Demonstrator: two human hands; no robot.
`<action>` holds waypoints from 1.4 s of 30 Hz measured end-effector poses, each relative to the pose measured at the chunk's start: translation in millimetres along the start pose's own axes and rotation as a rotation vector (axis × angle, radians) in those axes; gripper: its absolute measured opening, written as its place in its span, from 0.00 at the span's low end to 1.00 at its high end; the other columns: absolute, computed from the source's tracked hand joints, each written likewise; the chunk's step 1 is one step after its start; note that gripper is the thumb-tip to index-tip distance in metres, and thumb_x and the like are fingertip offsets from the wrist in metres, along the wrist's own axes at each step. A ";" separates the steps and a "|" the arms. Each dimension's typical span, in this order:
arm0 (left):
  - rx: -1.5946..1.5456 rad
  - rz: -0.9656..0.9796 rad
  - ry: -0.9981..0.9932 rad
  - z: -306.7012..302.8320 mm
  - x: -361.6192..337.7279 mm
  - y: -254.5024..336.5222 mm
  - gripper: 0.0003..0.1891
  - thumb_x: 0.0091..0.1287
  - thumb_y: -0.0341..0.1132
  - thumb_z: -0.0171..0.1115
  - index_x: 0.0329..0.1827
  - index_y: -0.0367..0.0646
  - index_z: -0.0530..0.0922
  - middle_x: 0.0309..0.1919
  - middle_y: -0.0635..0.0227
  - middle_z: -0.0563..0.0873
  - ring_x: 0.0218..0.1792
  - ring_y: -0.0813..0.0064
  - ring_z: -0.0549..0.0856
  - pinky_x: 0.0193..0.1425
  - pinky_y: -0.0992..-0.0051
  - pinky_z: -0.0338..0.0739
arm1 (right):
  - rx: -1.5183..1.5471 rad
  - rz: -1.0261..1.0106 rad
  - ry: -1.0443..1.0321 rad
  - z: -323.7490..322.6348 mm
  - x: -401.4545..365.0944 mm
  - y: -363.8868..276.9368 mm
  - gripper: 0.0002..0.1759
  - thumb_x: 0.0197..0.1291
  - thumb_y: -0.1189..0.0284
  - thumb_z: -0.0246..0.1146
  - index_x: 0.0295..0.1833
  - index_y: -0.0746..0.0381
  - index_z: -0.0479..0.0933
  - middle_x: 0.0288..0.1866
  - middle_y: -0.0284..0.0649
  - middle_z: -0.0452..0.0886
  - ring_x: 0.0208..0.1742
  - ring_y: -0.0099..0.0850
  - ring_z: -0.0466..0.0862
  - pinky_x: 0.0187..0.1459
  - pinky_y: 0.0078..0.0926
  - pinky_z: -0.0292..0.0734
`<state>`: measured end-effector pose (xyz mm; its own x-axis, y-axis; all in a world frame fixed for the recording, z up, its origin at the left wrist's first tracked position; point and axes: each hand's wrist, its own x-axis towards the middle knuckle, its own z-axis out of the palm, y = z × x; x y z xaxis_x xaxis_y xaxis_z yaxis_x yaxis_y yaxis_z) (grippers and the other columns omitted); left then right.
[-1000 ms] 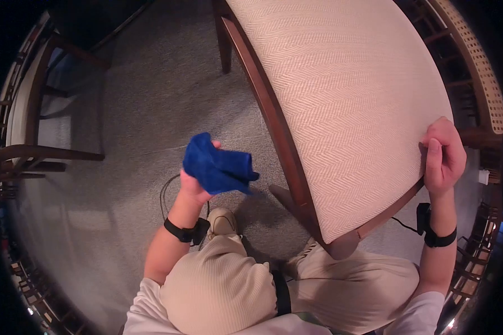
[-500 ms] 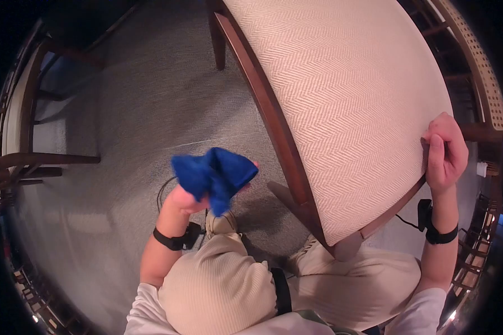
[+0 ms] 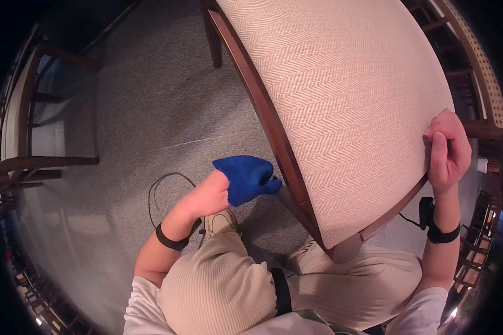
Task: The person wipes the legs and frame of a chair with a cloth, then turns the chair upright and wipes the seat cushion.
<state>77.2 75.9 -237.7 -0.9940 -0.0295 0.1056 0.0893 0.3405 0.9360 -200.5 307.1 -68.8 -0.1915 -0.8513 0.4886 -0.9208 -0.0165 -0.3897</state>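
Note:
A blue cloth covers the fingers of my left hand, which is closed on it. That hand is beside the front part of a wooden chair leg, with the cloth against or very close to it. The chair has a dark wood frame and a cream herringbone seat. At the seat's right edge, my right hand has its fingers curled round the rim and its thumb lying on the outside.
Another wooden chair stands on the left, and one with a cane panel is at the upper right. Grey carpet covers the floor. A thin black cable loops near my left shoe.
My left hand has moved right with the blue cloth, to the chair's leg, and the cloth now wraps the fingers. My right hand has stayed on the seat edge.

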 end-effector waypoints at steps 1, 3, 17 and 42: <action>-0.092 -0.048 -0.012 -0.8 1.2 3.7 0.17 0.66 0.37 0.58 0.54 0.38 0.76 0.50 0.60 0.81 0.50 0.64 0.80 0.55 0.69 0.73 | 0.002 -0.001 0.005 0.3 -0.6 -0.4 0.04 0.60 0.81 0.52 0.32 0.68 0.71 0.29 0.39 0.74 0.28 0.26 0.69 0.32 0.22 0.63; -0.162 -0.100 -0.040 -0.2 -4.0 -2.1 0.16 0.65 0.36 0.59 0.53 0.38 0.77 0.48 0.61 0.82 0.49 0.66 0.81 0.54 0.69 0.73 | -0.006 -0.012 0.006 0.1 0.2 -1.3 0.04 0.60 0.81 0.52 0.33 0.68 0.71 0.29 0.40 0.74 0.28 0.26 0.69 0.32 0.22 0.63; -1.033 -0.309 -0.180 12.2 -13.8 -20.9 0.17 0.68 0.29 0.58 0.58 0.34 0.72 0.56 0.69 0.77 0.55 0.78 0.74 0.61 0.75 0.68 | -0.008 -0.041 -0.003 -0.9 0.2 -1.3 0.03 0.58 0.82 0.53 0.33 0.68 0.71 0.29 0.40 0.74 0.29 0.28 0.70 0.33 0.23 0.63; -1.184 -0.328 0.538 12.2 113.2 -15.6 0.19 0.72 0.42 0.49 0.55 0.36 0.74 0.49 0.64 0.82 0.46 0.75 0.81 0.54 0.73 0.73 | 0.021 0.125 0.026 1.6 -19.2 12.0 0.05 0.63 0.79 0.49 0.33 0.67 0.68 0.32 0.38 0.70 0.34 0.27 0.66 0.39 0.22 0.60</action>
<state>-37.4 78.7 -244.5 -0.8560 -0.4093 -0.3158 0.1264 -0.7580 0.6399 -207.3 322.4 -84.1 -0.3131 -0.8335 0.4553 -0.8820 0.0774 -0.4649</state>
